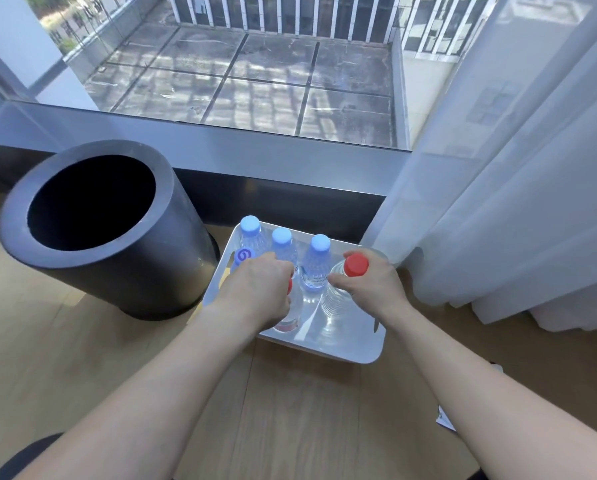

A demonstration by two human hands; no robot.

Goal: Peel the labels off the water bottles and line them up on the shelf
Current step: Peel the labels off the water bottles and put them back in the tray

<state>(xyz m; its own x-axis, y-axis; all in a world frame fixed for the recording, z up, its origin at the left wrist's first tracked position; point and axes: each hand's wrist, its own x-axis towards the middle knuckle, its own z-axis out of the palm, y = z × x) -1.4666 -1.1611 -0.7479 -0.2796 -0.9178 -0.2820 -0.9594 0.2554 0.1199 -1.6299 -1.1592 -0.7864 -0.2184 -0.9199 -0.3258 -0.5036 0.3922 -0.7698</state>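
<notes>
A white tray (345,351) on the wooden floor holds several clear water bottles. Three with light-blue caps stand at the back: one at the left (250,226), one in the middle (282,237), one at the right (320,244). A purple-capped bottle (244,255) stands at the tray's left. My left hand (259,289) is closed over the top of a red-capped bottle (292,311), hiding most of its cap. My right hand (373,282) grips the neck of another red-capped bottle (356,265), which is clear and shows no label.
A tall black cylindrical bin (92,223), open at the top, stands just left of the tray. A grey window ledge (255,150) runs behind. White sheer curtains (515,202) hang to the floor at the right. A scrap of paper (444,419) lies on the floor at the right.
</notes>
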